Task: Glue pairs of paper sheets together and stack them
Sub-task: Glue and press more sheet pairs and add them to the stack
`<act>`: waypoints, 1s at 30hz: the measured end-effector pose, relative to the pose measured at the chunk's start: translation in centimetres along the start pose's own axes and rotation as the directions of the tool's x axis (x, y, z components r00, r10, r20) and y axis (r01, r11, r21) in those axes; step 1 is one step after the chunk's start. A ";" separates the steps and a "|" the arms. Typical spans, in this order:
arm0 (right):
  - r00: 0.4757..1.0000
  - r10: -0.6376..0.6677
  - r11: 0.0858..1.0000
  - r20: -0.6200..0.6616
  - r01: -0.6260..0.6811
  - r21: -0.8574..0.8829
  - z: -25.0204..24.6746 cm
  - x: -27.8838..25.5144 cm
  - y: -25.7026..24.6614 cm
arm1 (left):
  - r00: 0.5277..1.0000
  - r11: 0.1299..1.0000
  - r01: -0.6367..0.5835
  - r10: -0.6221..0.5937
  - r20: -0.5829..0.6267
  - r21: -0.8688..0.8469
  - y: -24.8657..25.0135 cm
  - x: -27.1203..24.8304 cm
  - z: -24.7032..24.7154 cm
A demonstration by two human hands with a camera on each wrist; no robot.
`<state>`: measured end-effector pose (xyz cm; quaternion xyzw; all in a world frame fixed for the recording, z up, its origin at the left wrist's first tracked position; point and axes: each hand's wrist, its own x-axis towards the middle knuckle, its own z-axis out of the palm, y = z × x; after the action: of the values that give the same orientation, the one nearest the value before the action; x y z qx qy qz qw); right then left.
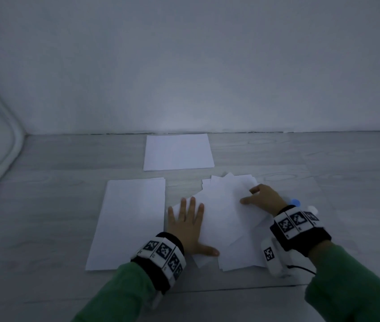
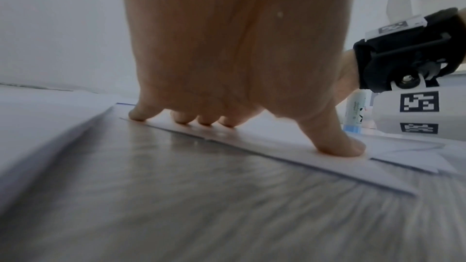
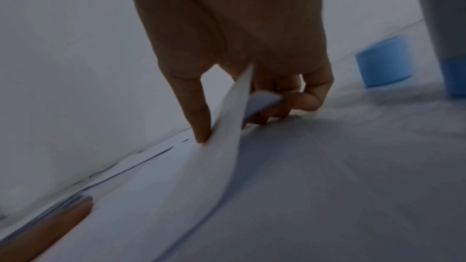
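Note:
A loose, fanned pile of white paper sheets (image 1: 227,219) lies in front of me on the grey tabletop. My left hand (image 1: 187,219) lies flat on the pile's left side, straight fingers (image 2: 181,121) and thumb pressing the paper (image 2: 277,158) down. At the pile's far right edge my right hand (image 1: 255,196) pinches the top sheet (image 3: 227,136): the thumb is on top, the curled fingers (image 3: 310,99) are under the raised edge. A white glue stick (image 1: 312,209) with a blue base (image 3: 453,79) stands just right of that hand, its blue cap (image 1: 295,202) off beside it.
A neat sheet or stack (image 1: 128,219) lies left of the pile, close to my left hand. Another squared stack (image 1: 178,152) rests farther back near the white wall. A wall with a rounded rail (image 1: 10,140) closes the table's left side.

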<state>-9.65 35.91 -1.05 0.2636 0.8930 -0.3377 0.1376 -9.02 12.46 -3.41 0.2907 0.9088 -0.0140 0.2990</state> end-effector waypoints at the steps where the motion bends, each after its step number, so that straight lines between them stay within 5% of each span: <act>1: 1.000 -0.002 1.000 0.009 0.002 0.014 -0.1 -0.2 -0.2 | 1.000 1.000 0.001 -0.001 0.001 -0.001 0.0 -0.1 0.0; 7: 0.990 -0.094 0.995 -0.109 0.098 0.032 -1.5 -1.8 -1.4 | 1.000 0.999 -0.003 0.004 0.008 -0.036 0.3 -0.6 -0.7; 11: 0.950 -0.260 0.948 -0.170 0.285 0.143 -3.2 -4.2 -3.3 | 0.996 0.945 0.076 -0.058 0.067 -0.319 -0.1 -1.5 -2.7; 14: 0.929 -0.311 0.836 -0.198 0.367 0.408 -5.1 -5.5 -5.3 | 0.979 0.730 0.103 -0.193 -0.060 -0.676 -1.4 -2.5 -5.3; 16: 0.922 -0.318 0.743 -0.219 0.386 0.547 -6.3 -5.5 -6.7 | 0.941 0.525 0.002 -0.289 -0.176 -0.851 -2.7 -3.1 -7.4; 23: 0.968 -0.178 0.630 -0.175 0.249 0.736 -5.4 -0.6 -10.3 | 0.835 0.016 -0.293 -0.483 -0.264 -0.956 -7.9 -2.5 -12.8; 27: 0.988 -0.059 0.599 -0.141 0.148 0.787 -3.1 3.7 -11.9 | 0.775 -0.008 -0.291 -0.589 -0.230 -0.957 -11.8 0.4 -14.6; 30: 0.989 -0.053 0.646 -0.141 0.142 0.751 -1.7 6.7 -13.1 | 0.734 0.152 -0.213 -0.627 -0.260 -0.965 -14.4 3.3 -15.3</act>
<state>-22.64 31.33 4.32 0.2663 0.6891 -0.6721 -0.0511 -27.10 5.28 5.17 -0.1241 0.7725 0.6169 0.0848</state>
